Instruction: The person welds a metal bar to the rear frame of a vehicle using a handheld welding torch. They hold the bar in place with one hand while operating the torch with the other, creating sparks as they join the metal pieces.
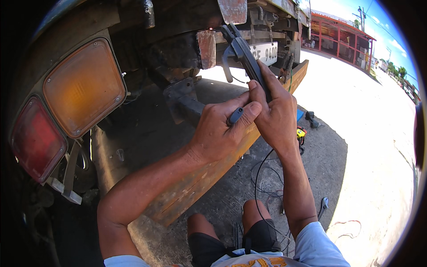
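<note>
My right hand (278,107) is closed around a black welding electrode holder (244,51), its jaws pointing up and away toward the truck's rear. A curved lever hangs from the holder's left side. Close beside it, my left hand (222,122) is closed too, thumb against the right hand. From its grip pokes the rounded dark end of a handle (235,116) with a small hole; the rest is hidden. Left of the holder's jaws, a rusty metal plate (207,49) hangs under the truck body, with a small red glow at its top edge.
An amber lamp (84,87) and a red lamp (38,139) are at left. A long brown bumper beam (200,187) crosses below my arms. On the ground lie black cable (256,191), a wrench (323,207) and a yellow-black item (301,133). A red-framed building (338,40) stands beyond.
</note>
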A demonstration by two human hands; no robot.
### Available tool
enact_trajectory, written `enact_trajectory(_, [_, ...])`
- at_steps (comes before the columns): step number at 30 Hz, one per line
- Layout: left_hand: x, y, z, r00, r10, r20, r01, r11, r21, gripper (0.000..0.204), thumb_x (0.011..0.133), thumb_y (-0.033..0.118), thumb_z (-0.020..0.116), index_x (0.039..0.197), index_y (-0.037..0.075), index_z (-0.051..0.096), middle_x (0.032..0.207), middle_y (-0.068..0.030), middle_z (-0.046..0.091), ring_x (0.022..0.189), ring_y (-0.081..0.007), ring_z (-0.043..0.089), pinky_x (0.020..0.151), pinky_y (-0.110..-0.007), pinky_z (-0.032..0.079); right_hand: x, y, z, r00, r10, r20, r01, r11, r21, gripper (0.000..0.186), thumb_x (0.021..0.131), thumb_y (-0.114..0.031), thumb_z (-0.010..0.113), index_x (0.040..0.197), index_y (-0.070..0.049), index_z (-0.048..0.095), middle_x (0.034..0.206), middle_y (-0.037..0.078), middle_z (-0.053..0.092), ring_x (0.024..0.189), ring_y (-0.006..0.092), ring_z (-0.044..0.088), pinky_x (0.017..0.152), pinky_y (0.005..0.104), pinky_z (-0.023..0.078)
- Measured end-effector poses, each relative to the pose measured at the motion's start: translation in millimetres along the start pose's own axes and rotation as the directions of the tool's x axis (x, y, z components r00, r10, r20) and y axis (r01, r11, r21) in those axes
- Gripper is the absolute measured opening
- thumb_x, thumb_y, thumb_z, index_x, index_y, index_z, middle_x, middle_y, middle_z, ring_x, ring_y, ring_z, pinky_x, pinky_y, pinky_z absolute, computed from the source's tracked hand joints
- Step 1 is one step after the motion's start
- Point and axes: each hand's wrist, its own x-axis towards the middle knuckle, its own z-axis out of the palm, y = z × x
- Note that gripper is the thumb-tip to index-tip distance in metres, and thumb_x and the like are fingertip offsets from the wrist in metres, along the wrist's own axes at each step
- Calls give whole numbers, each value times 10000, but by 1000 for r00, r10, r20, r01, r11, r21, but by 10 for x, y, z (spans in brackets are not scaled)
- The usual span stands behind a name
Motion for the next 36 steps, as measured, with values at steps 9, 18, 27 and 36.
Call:
enact_trajectory(9, [3, -6, 2, 1000, 14, -10, -14, 1000, 18, 639, 1175, 445, 596, 1507, -100, 629, 706, -78, 661, 691, -75, 658, 637, -334, 524, 7, -13, -15, 1000, -3, 10, 3, 1000, -18, 502, 1060, -196, 683, 1499, 43, 635, 1044, 333, 766, 961, 474, 791, 834, 471, 599])
enact_trajectory(18, [9, 0, 10, 999, 29, -16, -28, 1000, 2, 631, 1171, 434, 611, 1514, -94, 625, 714, -86, 660, 700, -78, 660, 638, -330, 523, -16, 12, -3, 1000, 21, 13, -21, 1000, 9, 508, 1071, -214, 678, 1507, 41, 629, 970, 330, 754, 874, 426, 794, 794, 466, 593])
enact_trajectory(27, [-27, 89, -18, 998, -56, 25, 56, 998, 10, 594, 1170, 393, 618, 1489, -108, 638, 1243, -246, 812, 1171, -209, 774, 993, -352, 592, -9, 7, -61, 875, 433, 217, -469, 646, 601, 490, 1156, -248, 586, 1513, 88, 605, 915, 53, 708, 693, 178, 648, 665, 342, 533])
enact_trajectory(36, [-65, -19, -66, 996, -88, 34, 87, 996, 27, 599, 1164, 520, 564, 1223, -37, 777, 675, -123, 681, 663, -185, 732, 593, -392, 503, -6, -84, -33, 987, -131, 97, 134, 991, -30, 495, 1037, -155, 748, 1506, -12, 678, 1131, 244, 802, 981, 316, 788, 897, 411, 596])
